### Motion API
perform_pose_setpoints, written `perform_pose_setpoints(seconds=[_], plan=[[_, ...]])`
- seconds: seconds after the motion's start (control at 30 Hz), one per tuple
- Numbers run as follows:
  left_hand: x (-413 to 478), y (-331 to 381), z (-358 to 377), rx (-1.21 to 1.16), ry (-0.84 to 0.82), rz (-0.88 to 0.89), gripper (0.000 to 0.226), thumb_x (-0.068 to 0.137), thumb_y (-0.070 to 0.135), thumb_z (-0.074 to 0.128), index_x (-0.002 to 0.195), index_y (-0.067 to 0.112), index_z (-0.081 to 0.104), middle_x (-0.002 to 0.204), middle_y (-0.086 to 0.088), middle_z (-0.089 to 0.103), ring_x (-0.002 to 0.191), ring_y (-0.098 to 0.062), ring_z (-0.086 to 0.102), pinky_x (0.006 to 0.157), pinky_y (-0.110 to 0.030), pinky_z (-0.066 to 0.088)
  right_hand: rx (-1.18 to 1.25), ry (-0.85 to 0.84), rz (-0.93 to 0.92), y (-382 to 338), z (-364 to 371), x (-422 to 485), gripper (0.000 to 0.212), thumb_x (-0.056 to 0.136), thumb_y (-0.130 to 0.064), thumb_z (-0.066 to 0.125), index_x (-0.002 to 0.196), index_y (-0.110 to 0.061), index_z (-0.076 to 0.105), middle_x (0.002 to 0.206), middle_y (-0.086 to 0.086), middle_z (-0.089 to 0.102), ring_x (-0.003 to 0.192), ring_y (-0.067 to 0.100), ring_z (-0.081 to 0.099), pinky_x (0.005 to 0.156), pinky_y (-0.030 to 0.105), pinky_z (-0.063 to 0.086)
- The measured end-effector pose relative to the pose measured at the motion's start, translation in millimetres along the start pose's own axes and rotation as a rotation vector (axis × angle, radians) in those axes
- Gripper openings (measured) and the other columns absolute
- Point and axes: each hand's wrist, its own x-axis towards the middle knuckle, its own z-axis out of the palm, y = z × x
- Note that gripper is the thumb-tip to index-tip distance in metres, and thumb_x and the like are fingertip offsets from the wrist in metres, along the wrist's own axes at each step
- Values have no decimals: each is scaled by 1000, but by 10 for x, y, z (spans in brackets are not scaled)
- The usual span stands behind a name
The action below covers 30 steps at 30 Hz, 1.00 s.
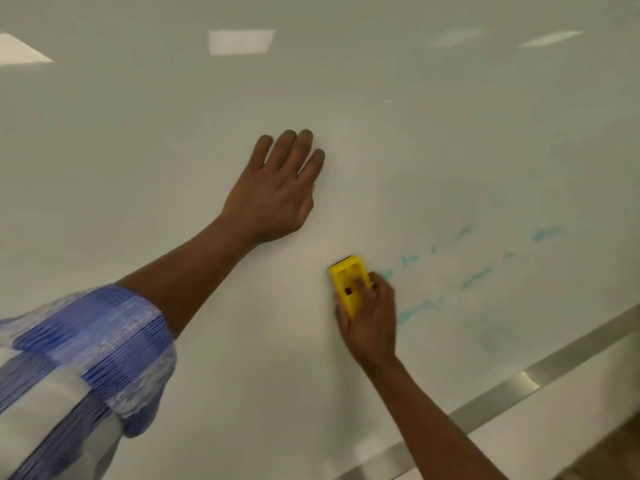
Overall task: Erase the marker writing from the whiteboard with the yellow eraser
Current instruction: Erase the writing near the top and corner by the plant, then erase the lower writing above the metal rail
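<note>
The whiteboard (173, 150) fills most of the view. My right hand (372, 318) grips the yellow eraser (348, 280) and presses it flat against the board, low and right of centre. Smeared teal marker writing (476, 278) lies just right of the eraser, in faint broken strokes that reach toward the right edge. My left hand (277, 192) rests flat on the board above and left of the eraser, fingers spread and holding nothing.
A metal frame strip (519, 382) runs diagonally along the board's lower edge at the bottom right. Ceiling lights (240, 41) reflect in the upper part of the board. My blue and white sleeve (86, 358) fills the lower left.
</note>
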Motion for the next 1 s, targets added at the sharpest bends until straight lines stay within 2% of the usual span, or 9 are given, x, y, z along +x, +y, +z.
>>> perform_pose_setpoints(seconds=[0.1, 0.2, 0.33, 0.47, 0.6, 0.73, 0.8, 0.93, 1.0], plan=[[-6, -18, 53, 12, 42, 3, 49, 97, 28, 48, 140, 3, 51, 148, -26, 48, 131, -44, 48, 105, -55, 37, -3, 127, 242, 168, -68, 312, 54, 90, -23, 70, 134, -10, 44, 119, 24, 51, 111, 41, 50, 89, 47, 51], [2, -1, 80, 29, 54, 11, 49, 98, 29, 47, 140, 3, 50, 148, -27, 47, 131, -44, 47, 105, -55, 35, 2, 188, 359, -90, 64, 352, 52, 95, -29, 61, 134, 3, 47, 119, 23, 51, 113, 40, 48, 92, 47, 49], [-4, -19, 70, 20, 55, 9, 49, 98, 29, 46, 139, 3, 50, 148, -27, 46, 130, -45, 47, 105, -55, 31, 76, 7, 61, -562, 210, -134, 54, 93, -44, 57, 136, -14, 43, 125, 15, 45, 109, 35, 52, 85, 39, 50], [-16, -14, 62, -6, 50, 7, 49, 98, 28, 47, 140, 2, 50, 150, -28, 46, 132, -45, 47, 106, -55, 35, 65, -35, -110, -204, 109, -109, 50, 87, -42, 65, 130, -24, 46, 121, 15, 51, 102, 30, 52, 82, 38, 53], [-21, 2, 64, -15, 41, -4, 50, 99, 27, 46, 142, 2, 47, 151, -28, 42, 134, -47, 44, 107, -57, 33, 3, 84, 134, 206, -64, 337, 53, 89, -42, 60, 133, -19, 43, 119, 19, 53, 109, 33, 52, 83, 41, 53], [-13, 4, 58, -11, 29, -11, 50, 99, 27, 46, 142, 1, 46, 152, -29, 41, 134, -48, 44, 107, -58, 36, 41, 184, 293, 59, 20, 509, 52, 94, -37, 60, 134, -6, 48, 119, 14, 49, 112, 33, 51, 84, 46, 52], [-16, 9, 46, -9, 34, -12, 50, 99, 26, 47, 141, 1, 47, 151, -29, 43, 134, -48, 45, 107, -58, 37, 57, 152, 228, -221, 137, 416, 54, 94, -41, 58, 135, -8, 46, 121, 14, 47, 112, 34, 51, 86, 42, 52], [-16, -16, 34, -10, 43, -1, 48, 98, 26, 47, 140, 2, 50, 150, -29, 45, 133, -46, 47, 106, -57, 39, 97, -26, -238, -378, 149, 349, 52, 90, -42, 63, 132, -21, 44, 122, 14, 46, 99, 33, 53, 78, 38, 48], [-22, -25, 38, -15, 38, -2, 49, 98, 27, 46, 140, 2, 50, 151, -28, 44, 133, -46, 47, 106, -56, 39, 30, 10, -268, -169, 49, 585, 50, 87, -43, 63, 129, -22, 46, 118, 20, 55, 95, 36, 57, 79, 40, 48]])
